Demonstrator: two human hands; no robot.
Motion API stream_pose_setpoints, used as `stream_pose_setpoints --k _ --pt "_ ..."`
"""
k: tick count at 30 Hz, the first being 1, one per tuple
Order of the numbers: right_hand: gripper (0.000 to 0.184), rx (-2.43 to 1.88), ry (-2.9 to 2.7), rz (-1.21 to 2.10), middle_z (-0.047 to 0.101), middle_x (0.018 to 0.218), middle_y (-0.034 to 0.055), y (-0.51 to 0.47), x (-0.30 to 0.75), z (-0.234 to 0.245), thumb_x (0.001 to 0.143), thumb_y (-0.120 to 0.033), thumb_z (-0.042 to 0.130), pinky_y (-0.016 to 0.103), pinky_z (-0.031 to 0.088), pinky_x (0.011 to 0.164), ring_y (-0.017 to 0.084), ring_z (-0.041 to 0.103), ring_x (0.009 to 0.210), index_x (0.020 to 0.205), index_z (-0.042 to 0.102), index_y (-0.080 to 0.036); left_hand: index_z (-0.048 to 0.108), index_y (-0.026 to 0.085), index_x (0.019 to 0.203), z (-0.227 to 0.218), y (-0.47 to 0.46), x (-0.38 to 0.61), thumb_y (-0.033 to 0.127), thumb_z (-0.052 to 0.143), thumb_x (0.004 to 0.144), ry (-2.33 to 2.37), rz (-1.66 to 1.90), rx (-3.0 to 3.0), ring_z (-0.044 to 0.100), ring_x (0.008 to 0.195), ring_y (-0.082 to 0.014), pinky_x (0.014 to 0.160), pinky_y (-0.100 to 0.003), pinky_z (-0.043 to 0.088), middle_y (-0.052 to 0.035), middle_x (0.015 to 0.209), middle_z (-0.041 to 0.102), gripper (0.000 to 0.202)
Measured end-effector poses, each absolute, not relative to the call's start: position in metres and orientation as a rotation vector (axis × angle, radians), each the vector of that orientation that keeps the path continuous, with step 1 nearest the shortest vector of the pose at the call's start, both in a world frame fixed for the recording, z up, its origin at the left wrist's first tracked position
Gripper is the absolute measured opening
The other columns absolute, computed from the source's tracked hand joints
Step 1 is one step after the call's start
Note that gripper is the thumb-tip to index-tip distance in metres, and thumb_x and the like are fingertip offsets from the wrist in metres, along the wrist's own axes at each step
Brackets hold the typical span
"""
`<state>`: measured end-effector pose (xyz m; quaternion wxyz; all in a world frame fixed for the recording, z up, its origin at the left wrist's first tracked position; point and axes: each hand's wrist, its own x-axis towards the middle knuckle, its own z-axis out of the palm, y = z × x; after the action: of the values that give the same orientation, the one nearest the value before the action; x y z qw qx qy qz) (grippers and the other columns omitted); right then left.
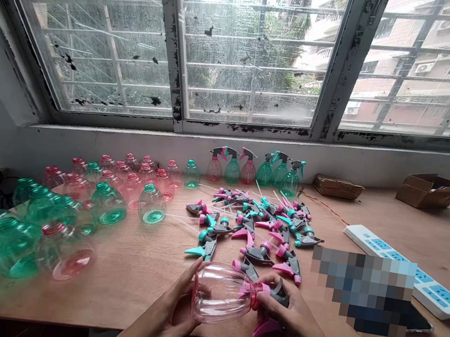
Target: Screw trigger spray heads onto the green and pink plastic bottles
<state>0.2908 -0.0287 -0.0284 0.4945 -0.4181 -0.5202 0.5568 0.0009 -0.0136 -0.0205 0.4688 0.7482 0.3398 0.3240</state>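
A clear pink spray bottle [220,297] lies sideways between my hands near the table's front edge, its neck to the right. My left hand [174,304] cups the bottle's base end, with the thumb below and fingers behind it. At the neck, my right hand [289,311] is closed around the pink collar of a grey and pink spray head [282,293]. Whether the collar is fully on the neck I cannot tell. Just beyond lies a pile of loose spray heads [259,223], grey with pink or teal parts and white tubes.
Open green bottles [15,248] and pink bottles [131,187] stand at the left. Several bottles with spray heads [248,169] line the wall under the window. On the right are a power strip [406,271], a phone [415,318], partly blurred, and cardboard boxes [424,190].
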Motion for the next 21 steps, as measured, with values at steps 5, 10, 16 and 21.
stream_pose_setpoints --k 5,10,16,21 --pt "0.035 -1.001 -1.276 1.345 0.073 0.072 0.0007 -0.0292 0.2906 -0.0269 0.083 -0.049 0.078 0.029 0.05 0.064 0.018 0.065 0.064 0.094 0.065 -0.018 0.008 0.038 0.16 -0.0233 -0.0122 0.0002 0.029 0.064 0.097 0.81 0.789 1.813 0.062 0.122 -0.0264 0.114 -0.043 0.04 -0.0102 0.143 0.056 0.084" --pt "0.035 -1.002 -1.285 1.344 0.073 0.072 0.0005 -0.0289 0.2908 -0.0272 0.083 -0.049 0.077 0.03 0.05 0.063 0.019 0.066 0.064 0.094 0.065 -0.019 0.002 0.041 0.159 -0.0201 -0.009 -0.0042 0.019 0.073 0.088 0.825 0.716 1.821 0.053 0.133 -0.0295 0.12 -0.046 0.034 -0.0072 0.162 0.034 0.103" --pt "0.037 -1.015 -1.277 1.333 0.071 0.07 0.0001 -0.0258 0.2918 -0.0335 0.082 -0.051 0.077 0.029 0.047 0.062 0.019 0.065 0.062 0.093 0.064 -0.019 0.011 0.038 0.159 -0.0158 -0.0072 -0.0041 0.022 0.075 0.086 0.851 0.685 1.803 0.054 0.133 -0.031 0.121 -0.048 0.031 -0.007 0.149 0.052 0.099" --pt "0.038 -1.0 -1.246 1.35 0.071 0.067 0.0 -0.0255 0.2915 -0.0341 0.08 -0.051 0.079 0.03 0.048 0.063 0.019 0.065 0.062 0.093 0.064 -0.018 0.007 0.044 0.158 -0.021 -0.0067 -0.0029 0.024 0.07 0.092 0.845 0.724 1.852 0.043 0.144 -0.031 0.124 -0.047 0.028 -0.0033 0.165 0.031 0.093"
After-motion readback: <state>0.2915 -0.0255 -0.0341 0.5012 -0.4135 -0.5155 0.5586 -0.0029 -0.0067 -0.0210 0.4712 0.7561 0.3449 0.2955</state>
